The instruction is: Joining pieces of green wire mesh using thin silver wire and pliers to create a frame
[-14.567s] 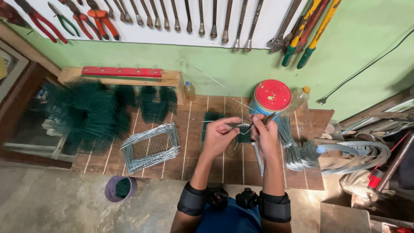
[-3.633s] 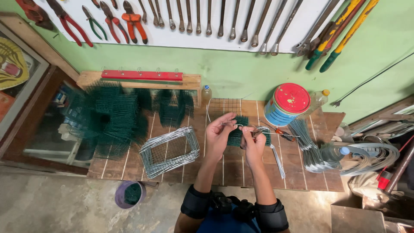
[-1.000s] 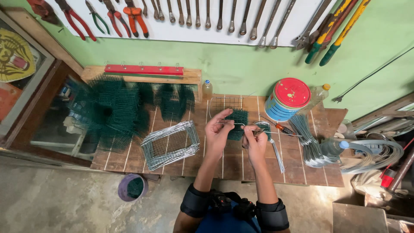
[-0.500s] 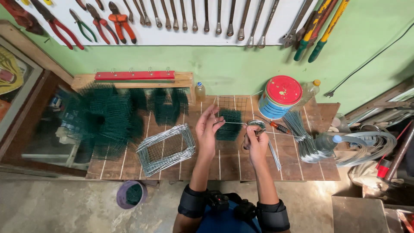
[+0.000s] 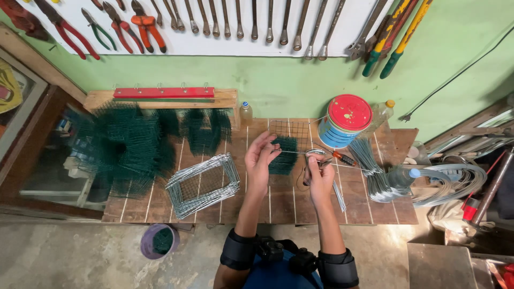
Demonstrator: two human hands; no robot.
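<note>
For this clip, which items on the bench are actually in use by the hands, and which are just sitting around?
In use: left hand and right hand working a thin wire over the small green mesh piece.

Lying about: stack of wire frames, green mesh heap, red-lidded tin, wall spanners, purple tub.

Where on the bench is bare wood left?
Bare slats lie along the bench front, between the wire frames and the wire bundle, under the left hand and right hand. The green mesh crowds the left, the tin the back.
</note>
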